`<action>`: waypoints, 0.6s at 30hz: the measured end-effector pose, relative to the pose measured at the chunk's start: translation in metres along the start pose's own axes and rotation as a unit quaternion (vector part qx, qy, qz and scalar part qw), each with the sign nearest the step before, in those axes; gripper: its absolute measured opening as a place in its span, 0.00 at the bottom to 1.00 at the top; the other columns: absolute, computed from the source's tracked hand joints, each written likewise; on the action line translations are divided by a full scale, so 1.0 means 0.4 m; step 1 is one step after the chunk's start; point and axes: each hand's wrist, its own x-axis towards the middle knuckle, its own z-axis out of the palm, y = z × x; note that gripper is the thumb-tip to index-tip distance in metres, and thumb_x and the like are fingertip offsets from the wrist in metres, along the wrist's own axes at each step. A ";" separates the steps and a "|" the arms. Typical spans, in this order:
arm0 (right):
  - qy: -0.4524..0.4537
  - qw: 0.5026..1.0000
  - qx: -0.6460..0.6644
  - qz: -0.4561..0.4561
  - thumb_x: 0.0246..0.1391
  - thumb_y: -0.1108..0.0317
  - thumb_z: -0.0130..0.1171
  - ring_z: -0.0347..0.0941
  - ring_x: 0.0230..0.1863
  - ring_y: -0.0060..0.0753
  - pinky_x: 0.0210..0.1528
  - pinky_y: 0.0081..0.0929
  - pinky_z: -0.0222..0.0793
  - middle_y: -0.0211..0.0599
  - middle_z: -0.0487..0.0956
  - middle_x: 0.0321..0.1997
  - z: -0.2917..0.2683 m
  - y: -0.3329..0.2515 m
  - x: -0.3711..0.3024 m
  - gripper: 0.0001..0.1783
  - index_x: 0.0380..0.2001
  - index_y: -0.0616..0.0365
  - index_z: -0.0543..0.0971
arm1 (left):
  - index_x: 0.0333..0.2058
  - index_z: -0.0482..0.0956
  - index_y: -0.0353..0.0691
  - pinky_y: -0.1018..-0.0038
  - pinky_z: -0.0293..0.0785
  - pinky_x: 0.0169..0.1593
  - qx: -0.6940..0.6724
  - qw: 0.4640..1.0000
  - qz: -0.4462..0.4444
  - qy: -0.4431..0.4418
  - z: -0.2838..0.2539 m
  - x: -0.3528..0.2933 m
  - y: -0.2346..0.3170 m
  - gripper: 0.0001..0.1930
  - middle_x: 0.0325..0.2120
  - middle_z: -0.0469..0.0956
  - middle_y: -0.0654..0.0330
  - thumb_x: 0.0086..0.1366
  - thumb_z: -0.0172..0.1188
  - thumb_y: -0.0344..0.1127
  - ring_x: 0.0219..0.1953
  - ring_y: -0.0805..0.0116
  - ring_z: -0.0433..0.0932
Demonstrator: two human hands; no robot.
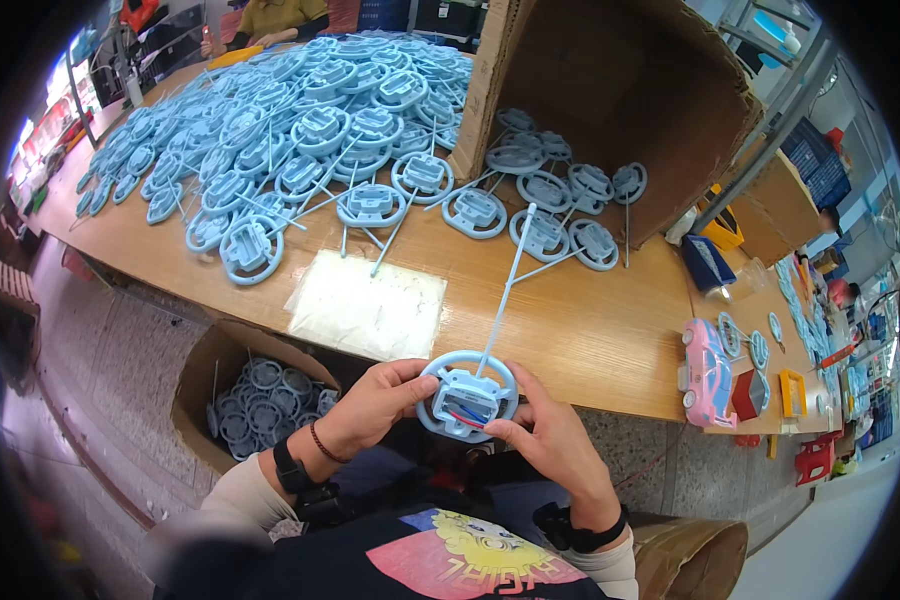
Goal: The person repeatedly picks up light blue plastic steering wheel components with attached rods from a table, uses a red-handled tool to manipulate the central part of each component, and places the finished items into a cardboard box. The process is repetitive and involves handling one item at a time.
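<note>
A light-blue toy steering wheel (pixel 455 392) with a long pale rod pointing away from me is held between my two hands, just off the table's near edge. My left hand (pixel 382 405) grips the left side of its rim, thumb on top. On the other side my right hand (pixel 555 440) holds the rim, its thumb near the lower middle. Red and blue wires (pixel 468 416) show in the recess at the wheel's centre. Beyond the wheel, a clear plastic sheet over white paper (pixel 370 303) lies on the wooden table (pixel 590 340).
A big pile of similar steering wheels (pixel 320 130) covers the table's far left. Several more lie in a cardboard box (pixel 610 90) on its side. Below left, another cardboard box (pixel 205 375) holds wheels. A pink toy car (pixel 708 375) stands right. Another person (pixel 275 20) sits behind the pile.
</note>
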 end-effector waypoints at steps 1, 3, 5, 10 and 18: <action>-0.009 1.000 0.006 0.006 0.47 0.56 0.59 0.73 0.23 0.42 0.27 0.30 0.64 0.41 0.75 0.19 -0.002 0.001 -0.002 0.39 0.58 0.60 0.55 | 0.48 0.68 0.32 0.79 0.72 0.40 0.001 1.000 -0.001 -0.005 -0.005 0.001 -0.005 0.18 0.37 0.75 0.61 0.62 0.52 0.36 0.37 0.77 0.74; -0.025 0.999 0.018 0.021 0.47 0.56 0.59 0.73 0.24 0.42 0.27 0.30 0.64 0.41 0.76 0.20 -0.008 0.005 -0.007 0.39 0.58 0.59 0.55 | 0.47 0.69 0.33 0.79 0.72 0.41 -0.011 1.000 -0.007 -0.027 -0.009 0.001 -0.010 0.17 0.37 0.75 0.62 0.63 0.52 0.38 0.37 0.78 0.74; -0.013 0.999 0.038 -0.007 0.47 0.56 0.59 0.73 0.24 0.41 0.28 0.30 0.64 0.41 0.76 0.20 -0.005 0.010 -0.006 0.38 0.58 0.58 0.56 | 0.46 0.70 0.33 0.78 0.71 0.42 -0.040 0.997 -0.018 -0.061 -0.008 0.003 -0.013 0.17 0.37 0.75 0.61 0.64 0.50 0.40 0.37 0.77 0.74; -0.010 0.997 0.075 -0.011 0.47 0.57 0.59 0.72 0.24 0.41 0.29 0.29 0.64 0.41 0.75 0.20 -0.002 0.002 0.004 0.37 0.57 0.55 0.57 | 0.48 0.67 0.33 0.70 0.66 0.51 -0.089 0.994 -0.018 -0.064 0.012 0.016 -0.042 0.22 0.42 0.73 0.57 0.64 0.47 0.46 0.45 0.68 0.72; -0.065 0.996 0.059 -0.028 0.48 0.56 0.57 0.70 0.20 0.40 0.24 0.30 0.62 0.41 0.73 0.17 0.035 0.002 0.029 0.35 0.57 0.57 0.58 | 0.49 0.66 0.31 0.73 0.65 0.50 0.053 0.997 0.024 -0.042 -0.027 -0.029 0.002 0.22 0.42 0.73 0.58 0.66 0.44 0.44 0.43 0.71 0.72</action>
